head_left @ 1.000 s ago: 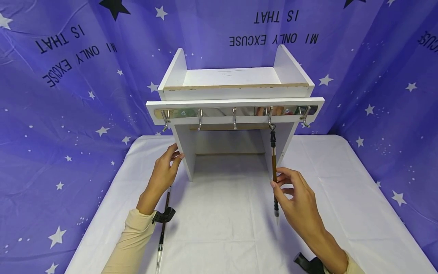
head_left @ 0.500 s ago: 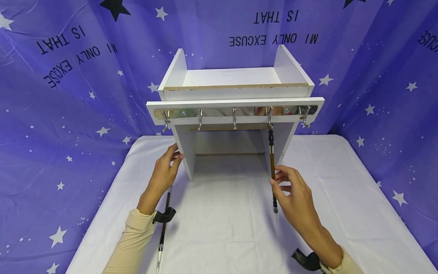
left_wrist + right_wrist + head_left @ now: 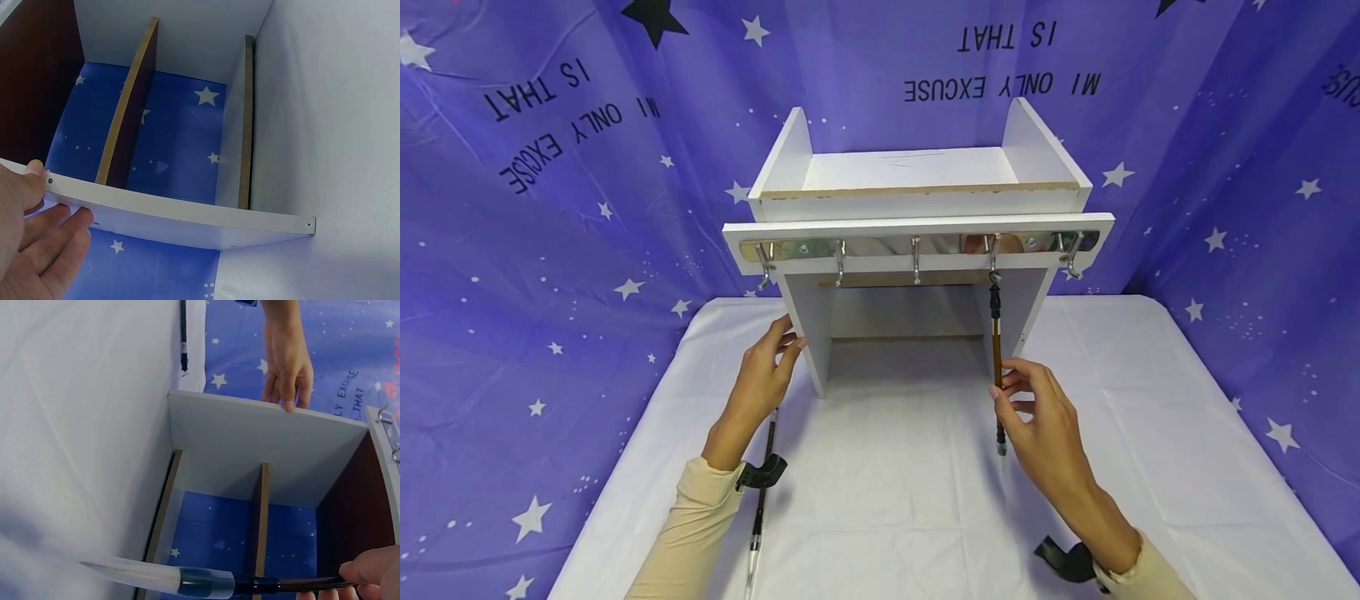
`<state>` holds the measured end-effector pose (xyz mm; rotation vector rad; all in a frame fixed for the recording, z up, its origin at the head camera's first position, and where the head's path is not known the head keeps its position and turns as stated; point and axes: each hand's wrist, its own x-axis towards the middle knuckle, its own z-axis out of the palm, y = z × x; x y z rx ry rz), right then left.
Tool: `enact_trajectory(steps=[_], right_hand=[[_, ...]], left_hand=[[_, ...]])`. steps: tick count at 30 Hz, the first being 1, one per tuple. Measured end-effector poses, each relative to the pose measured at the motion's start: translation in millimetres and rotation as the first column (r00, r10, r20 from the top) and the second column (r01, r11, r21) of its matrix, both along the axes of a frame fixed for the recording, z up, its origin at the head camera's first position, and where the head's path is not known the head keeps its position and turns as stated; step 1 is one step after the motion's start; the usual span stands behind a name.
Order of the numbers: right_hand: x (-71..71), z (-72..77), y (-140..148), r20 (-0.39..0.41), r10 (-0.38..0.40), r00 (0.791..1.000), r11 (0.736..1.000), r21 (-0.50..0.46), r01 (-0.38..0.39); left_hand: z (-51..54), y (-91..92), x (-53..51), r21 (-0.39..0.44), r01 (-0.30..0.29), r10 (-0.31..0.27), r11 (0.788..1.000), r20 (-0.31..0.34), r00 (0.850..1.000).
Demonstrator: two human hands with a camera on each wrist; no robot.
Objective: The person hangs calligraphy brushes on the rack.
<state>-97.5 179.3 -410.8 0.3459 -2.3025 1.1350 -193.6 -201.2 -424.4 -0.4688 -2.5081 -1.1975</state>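
On the tabletop (image 3: 887,483), rack (image 3: 917,204); behind, curtain (image 3: 550,250). Along rack's front, hooks (image 3: 916,250). In right grip (image 3: 1045,421), brush (image 3: 997,343), top at fourth hook (image 3: 993,254) from left. Against rack's left side, left grip (image 3: 760,375); nearer, second brush (image 3: 757,521) on tabletop.

The white, box-shaped shelf unit (image 3: 917,207) is of smooth painted-looking board with a soft sheen, its bare brown edge (image 3: 917,190) rough and chipped, while the long silver metal strip (image 3: 880,247) is mirror-polished and carries glossy curved metal hooks (image 3: 916,265). The slender brown-shafted brush (image 3: 997,343) looks glossy, with a clear, plastic-looking collar (image 3: 206,583). Matt, lightly creased white cloth (image 3: 887,492) meets smooth, faintly shiny purple-blue star-printed cloth (image 3: 572,283).
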Motion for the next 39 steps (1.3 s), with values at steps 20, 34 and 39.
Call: enact_trajectory(steps=[20,34,39], right_hand=[[-22.1,-19.8,-7,-0.024,-0.009,1.0,0.998,-0.064,0.007],[-38.0,-35.0,-15,-0.107,-0.005,0.994,0.994,-0.107,-0.007],[-42.3,-37.5,-16,-0.129,0.0,0.992,0.992,-0.125,-0.017]], left_hand=[[-1.0,-0.5,-0.8,0.002,0.005,-0.005,1.0,-0.01,1.0],[-0.8,1.1,-0.5,0.008,0.008,-0.008,1.0,-0.012,1.0],[-1.1,1.1,-0.7,0.009,0.006,-0.006,1.0,-0.014,1.0]])
